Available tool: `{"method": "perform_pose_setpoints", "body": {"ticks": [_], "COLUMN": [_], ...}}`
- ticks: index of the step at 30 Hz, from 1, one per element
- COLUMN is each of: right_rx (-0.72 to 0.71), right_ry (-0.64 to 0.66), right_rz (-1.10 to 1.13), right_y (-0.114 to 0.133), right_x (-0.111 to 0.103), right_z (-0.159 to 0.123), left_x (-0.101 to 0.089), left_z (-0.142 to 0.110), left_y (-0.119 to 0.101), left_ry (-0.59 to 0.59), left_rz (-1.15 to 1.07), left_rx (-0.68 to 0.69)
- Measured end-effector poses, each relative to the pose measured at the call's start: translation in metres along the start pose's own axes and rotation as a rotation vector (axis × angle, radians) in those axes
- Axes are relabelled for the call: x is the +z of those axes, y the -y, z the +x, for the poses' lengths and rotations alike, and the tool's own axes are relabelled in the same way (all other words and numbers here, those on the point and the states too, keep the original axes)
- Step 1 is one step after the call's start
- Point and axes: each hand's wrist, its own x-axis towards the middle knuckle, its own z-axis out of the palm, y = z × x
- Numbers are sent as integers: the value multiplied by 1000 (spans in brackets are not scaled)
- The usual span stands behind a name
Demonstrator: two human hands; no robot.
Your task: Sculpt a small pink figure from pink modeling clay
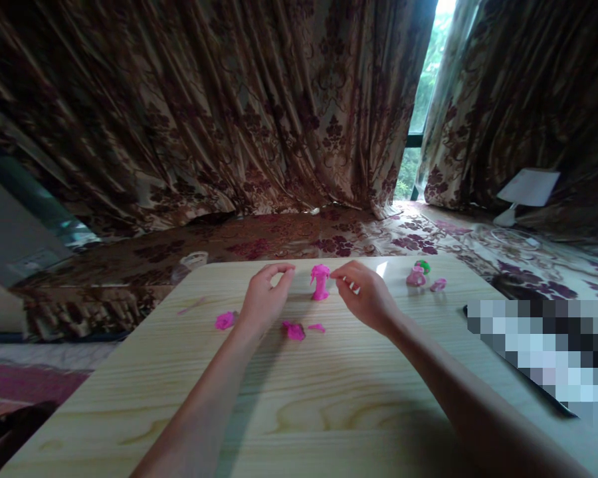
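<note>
An upright pink modelling-clay figure (320, 284) stands on the table between my hands, with a wider, lumpy top and strips hanging at its side. My left hand (266, 292) is to the left of it, apart from it, thumb and forefinger curved together with nothing visible in them. On the other side my right hand (366, 295) has its fingertips pinched together at the figure's right edge. Whether they hold a bit of clay is too small to tell. Nearer me lie a crumpled pink clay lump (295, 330) and a small pink strip (317, 328). Another pink lump (224, 320) is beside my left wrist.
On the wooden table (319, 398), pale pink pieces (416, 276) and a green lump (422, 266) sit at the back right. A thin pinkish stick (191, 306) lies at the left. A dark-edged, pixelated object (533, 358) is at the right. A white lamp (529, 187) stands beyond.
</note>
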Motion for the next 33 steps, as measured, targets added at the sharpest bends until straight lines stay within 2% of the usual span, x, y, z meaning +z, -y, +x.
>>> {"method": "perform_pose_setpoints", "body": {"ticks": [3, 6, 8, 11, 17, 20, 25, 27, 30, 33], "right_rx": [42, 79, 80, 63, 91, 65, 21, 18, 19, 68], "right_ry": [298, 422, 422, 383, 272, 295, 522, 572, 581, 497], "right_rz": [-13, -111, -164, -133, 11, 24, 37, 42, 28, 71], "right_y": [6, 11, 15, 19, 17, 11, 14, 20, 25, 24], "right_x": [6, 17, 22, 22, 15, 14, 4, 1, 1, 3], "right_z": [-13, -26, -29, -28, -23, -23, -32, -37, -38, -32], "left_x": [-9, -12, -11, -7, -3, -3, -3, -4, -2, 0], "left_z": [-12, -19, -23, -28, -41, -44, -43, -42, -42, -44], "left_y": [-1, -1, -1, -5, -16, -15, -12, -15, -18, -21], "left_ry": [19, 28, 52, 156, 475, 469, 455, 429, 436, 484], "left_rz": [-21, -107, -158, -172, -143, -81, -63, -87, -132, -191], "left_rx": [-31, -67, -84, -107, -142, -111, -98, -120, -170, -225]}}
